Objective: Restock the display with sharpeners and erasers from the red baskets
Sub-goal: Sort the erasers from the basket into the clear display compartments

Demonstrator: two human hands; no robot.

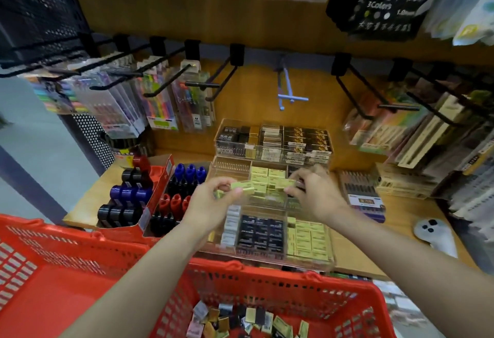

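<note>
Nearest of all sits a red perforated plastic basket (280, 292), its floor strewn with small loose erasers (240, 321) in yellow, black and pale wrappers. A second red plastic basket (53, 271) stands just beside it on the left.

Both bare forearms reach out over the baskets to the wooden worktop (401, 220). On it stands a tiered clear acrylic display case (272, 190) split into compartments. Its front row holds white-wrapped, black-wrapped and pale yellow erasers packed on edge.

Above the middle tier, the left hand (211, 201) has its grip pinched on a small stack of pale yellow boxed erasers (242, 188), fingers curled round them. The right hand (312, 190) has its grip pinching one pale yellow eraser (283, 184) at the centre compartment, where more of the same kind already lie in rows. The hands are blurred, so finer finger detail is hard to read.

To the left of the case a red cardboard tray (157, 190) carries round sharpeners (128, 193) in black, blue and red. To the right lie flat packs of pens (361, 190), and a white controller-like device (433, 233) rests near the worktop's edge.

The case's rear tier is full of dark-wrapped erasers. Beyond it, black metal pegs (219, 78) jut from the wooden back panel, hung with packets of coloured pens (157, 102).
</note>
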